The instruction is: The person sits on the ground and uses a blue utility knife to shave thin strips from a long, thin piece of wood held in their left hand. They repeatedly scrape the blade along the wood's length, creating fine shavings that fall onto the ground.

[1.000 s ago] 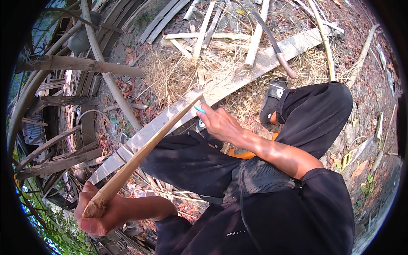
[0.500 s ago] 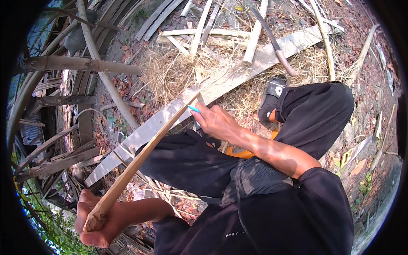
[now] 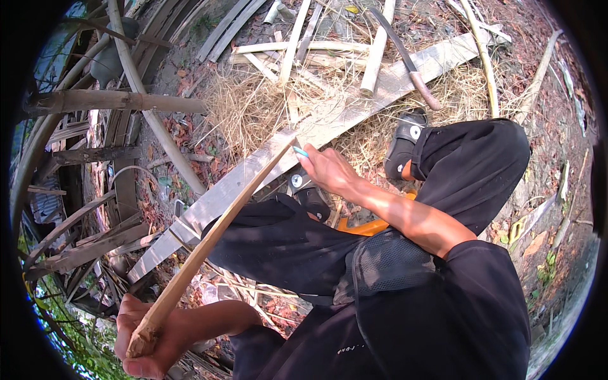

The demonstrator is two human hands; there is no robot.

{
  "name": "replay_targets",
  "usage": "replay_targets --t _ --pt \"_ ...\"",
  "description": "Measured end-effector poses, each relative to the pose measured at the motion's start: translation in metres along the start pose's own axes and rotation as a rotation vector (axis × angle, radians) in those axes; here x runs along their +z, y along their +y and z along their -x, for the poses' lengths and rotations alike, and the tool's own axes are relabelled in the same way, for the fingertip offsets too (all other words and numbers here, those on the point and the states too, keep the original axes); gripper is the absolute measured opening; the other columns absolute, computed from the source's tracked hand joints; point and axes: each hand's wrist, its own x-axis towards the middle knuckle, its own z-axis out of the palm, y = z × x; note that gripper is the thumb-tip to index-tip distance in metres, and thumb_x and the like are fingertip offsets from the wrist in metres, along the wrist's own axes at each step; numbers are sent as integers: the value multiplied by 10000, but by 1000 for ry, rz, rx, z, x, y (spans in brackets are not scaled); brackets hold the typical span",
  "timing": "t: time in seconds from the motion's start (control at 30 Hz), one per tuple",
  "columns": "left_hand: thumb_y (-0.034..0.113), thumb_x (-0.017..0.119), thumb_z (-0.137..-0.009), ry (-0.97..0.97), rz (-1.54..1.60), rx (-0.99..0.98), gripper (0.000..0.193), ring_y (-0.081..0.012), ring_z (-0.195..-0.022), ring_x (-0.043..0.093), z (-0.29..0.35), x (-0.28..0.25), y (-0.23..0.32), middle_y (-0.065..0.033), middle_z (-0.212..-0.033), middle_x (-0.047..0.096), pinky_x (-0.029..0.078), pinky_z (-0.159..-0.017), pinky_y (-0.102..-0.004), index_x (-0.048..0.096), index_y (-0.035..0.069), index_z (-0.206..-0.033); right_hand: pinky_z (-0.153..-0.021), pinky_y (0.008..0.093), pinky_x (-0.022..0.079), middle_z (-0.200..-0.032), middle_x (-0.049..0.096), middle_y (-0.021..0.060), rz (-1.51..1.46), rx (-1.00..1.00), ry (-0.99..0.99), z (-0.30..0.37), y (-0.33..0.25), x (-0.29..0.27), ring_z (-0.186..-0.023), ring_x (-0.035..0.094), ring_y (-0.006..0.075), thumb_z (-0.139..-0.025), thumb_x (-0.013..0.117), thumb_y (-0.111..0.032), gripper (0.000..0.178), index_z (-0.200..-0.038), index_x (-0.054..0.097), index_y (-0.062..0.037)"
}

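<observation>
One long wooden stick (image 3: 201, 256) slanted from about half past seven up to just above the middle of the view, its thick, rough end low and its thin tip high. The left hand (image 3: 166, 345), at half past seven, was wrapped around the thick end, fingers closed on it. Near the tip, the right hand (image 3: 332, 170) had its thumb and fingers pressed together, pinching a small blue thing (image 3: 301, 152) just beside the wood; whether the two touched, I could not tell.

Behind the tip, a flat plank (image 3: 339, 123) ran from eight o'clock to between one and two. Dry straw (image 3: 237, 123) lay around it, a good heap toward half past ten. At two o'clock, a curved knife (image 3: 424, 90) had its brown handle on or over the plank's edge, with a pale pole (image 3: 380, 50) nearer to one.

One dark shoe (image 3: 402, 145) was at two o'clock, an orange thing (image 3: 364, 227) at four, and a yellow-handled saw (image 3: 519, 229) on the ground at three.
</observation>
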Motion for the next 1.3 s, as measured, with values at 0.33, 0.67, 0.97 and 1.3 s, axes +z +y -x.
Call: replay_targets --t 0.33,0.67,0.97,1.3 --pt "114 594 -810 66 -374 180 203 -226 -524 599 -5 0 -6 -127 -623 554 549 -450 -304 532 -50 -707 -592 472 497 -616 590 209 -15 -103 16 -13 0 18 -629 603 411 -935 427 -298 316 -915 519 4" --pt "410 310 -903 284 -482 -24 554 -171 -422 359 -7 53 11 -77 -474 364 370 -424 -291 434 -4 -555 -610 465 513 -687 613 213 160 -82 59 -20 33 32 -653 619 383 -936 410 -290 325 -933 527 13" --pt "103 520 -810 91 3 -18 210 -186 -463 493 -4 36 8 -85 -557 475 449 -412 -296 475 -27 -652 -609 474 505 -645 596 241 201 -285 245 -30 78 51 -630 599 434 -915 463 -285 328 -928 530 36" --pt "-112 641 -696 80 -740 219 138 -226 -532 599 -6 -5 -9 -157 -616 545 565 -480 -342 512 -68 -721 -629 433 516 -820 628 210 378 21 108 -62 129 65 -799 623 363 -908 480 -291 300 -981 529 -5"
